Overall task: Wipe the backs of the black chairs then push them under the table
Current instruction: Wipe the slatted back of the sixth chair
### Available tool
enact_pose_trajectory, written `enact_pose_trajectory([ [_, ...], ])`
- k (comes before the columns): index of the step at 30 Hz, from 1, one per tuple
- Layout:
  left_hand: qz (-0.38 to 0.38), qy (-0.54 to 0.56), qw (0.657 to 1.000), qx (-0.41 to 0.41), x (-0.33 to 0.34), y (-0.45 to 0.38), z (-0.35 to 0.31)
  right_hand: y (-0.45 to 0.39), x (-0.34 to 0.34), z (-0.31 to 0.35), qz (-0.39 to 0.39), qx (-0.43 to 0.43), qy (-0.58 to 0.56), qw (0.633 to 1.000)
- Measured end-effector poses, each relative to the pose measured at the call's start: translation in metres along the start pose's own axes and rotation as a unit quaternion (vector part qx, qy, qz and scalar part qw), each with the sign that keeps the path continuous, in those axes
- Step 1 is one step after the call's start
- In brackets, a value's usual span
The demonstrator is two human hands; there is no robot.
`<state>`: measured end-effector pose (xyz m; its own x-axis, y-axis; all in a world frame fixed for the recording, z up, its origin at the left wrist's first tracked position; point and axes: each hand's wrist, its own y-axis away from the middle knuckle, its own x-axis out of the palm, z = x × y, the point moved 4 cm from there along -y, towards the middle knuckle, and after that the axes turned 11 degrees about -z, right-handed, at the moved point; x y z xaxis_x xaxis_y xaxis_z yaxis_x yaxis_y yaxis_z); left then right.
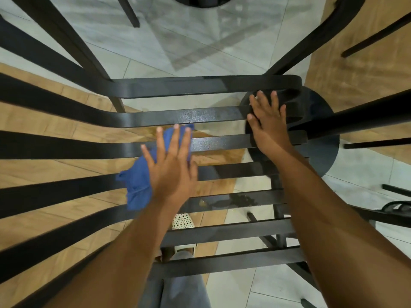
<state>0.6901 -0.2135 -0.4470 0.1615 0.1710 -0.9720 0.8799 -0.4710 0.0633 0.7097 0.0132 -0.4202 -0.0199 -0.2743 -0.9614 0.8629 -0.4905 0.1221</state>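
Left hand [171, 167], fingers spread, presses crumpled blue cloth [139, 185] on black slatted metal chair back [200, 116]; right hand [269, 121], flat and spread, steadies its right edge. Cloth could slip through slat gaps.

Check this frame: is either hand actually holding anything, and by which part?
Nothing is gripped. The left hand presses the blue cloth flat against the chair slats; the right hand rests open near the slats' right end.
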Motion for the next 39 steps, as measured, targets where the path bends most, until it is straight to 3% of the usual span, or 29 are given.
enact_pose_trajectory([
  [3,-0.008,0.023,0.997,-0.067,-0.008,0.007,0.050,0.000,0.001,0.000,0.001,-0.001,0.015,1.000],
  [6,-0.059,0.057,0.990,-0.111,-0.008,0.008,0.055,0.000,0.003,0.001,0.000,-0.004,0.028,1.000],
  [9,-0.094,0.057,0.994,-0.009,-0.002,0.013,0.011,0.000,0.003,0.001,0.004,-0.010,0.040,0.999],
  [11,-0.069,0.040,0.995,0.059,0.008,0.021,-0.036,-0.001,0.003,0.001,0.008,-0.009,0.048,0.999],
  [15,-0.023,0.040,0.994,0.096,0.015,0.016,-0.124,-0.003,0.004,0.002,0.021,-0.009,0.051,0.998],
  [17,0.062,0.066,0.989,0.115,0.018,0.011,-0.152,-0.004,0.003,0.001,0.028,-0.016,0.047,0.998],
  [19,0.095,0.081,0.986,0.107,0.015,0.009,-0.157,-0.004,0.003,0.000,0.030,-0.020,0.043,0.998],
  [24,-0.014,0.044,0.994,0.099,0.017,0.010,-0.097,-0.003,0.005,-0.001,0.010,-0.019,0.045,0.999],
  [29,-0.020,0.014,0.997,0.068,0.007,0.017,-0.018,0.000,0.004,0.000,-0.001,-0.023,0.039,0.999],
  [33,-0.015,0.041,0.999,-0.012,-0.004,0.021,0.040,0.001,0.004,0.001,-0.003,-0.023,0.047,0.999],
  [37,-0.068,0.102,0.985,-0.121,-0.011,0.020,0.044,0.000,0.003,0.003,0.003,-0.021,0.044,0.999],
  [39,-0.080,0.116,0.987,-0.073,-0.008,0.020,0.022,-0.002,0.003,0.002,0.014,-0.022,0.038,0.999],
])
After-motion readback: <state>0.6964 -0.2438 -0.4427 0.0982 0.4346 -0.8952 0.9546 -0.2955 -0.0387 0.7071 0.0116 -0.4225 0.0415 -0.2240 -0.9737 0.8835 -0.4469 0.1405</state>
